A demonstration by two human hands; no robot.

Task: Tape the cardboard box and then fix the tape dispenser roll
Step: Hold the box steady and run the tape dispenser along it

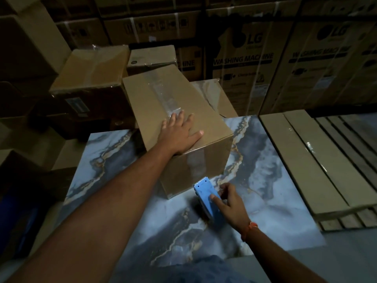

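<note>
A brown cardboard box point(155, 103) stands on a blue marbled slab point(265, 180). Clear tape runs along its top seam and down its near side. My left hand point(179, 133) lies flat on the box's top near the front edge, fingers spread. My right hand point(230, 205) grips a blue tape dispenser point(206, 195) just below the box's near side, its toothed blade pointing at the taped strip. The tape roll is hidden under my hand.
Taped cardboard boxes point(91, 72) are stacked behind and to the left. Large washing-machine cartons point(244, 64) line the back wall. Flat long cartons point(302, 160) lie on the right beside the slab.
</note>
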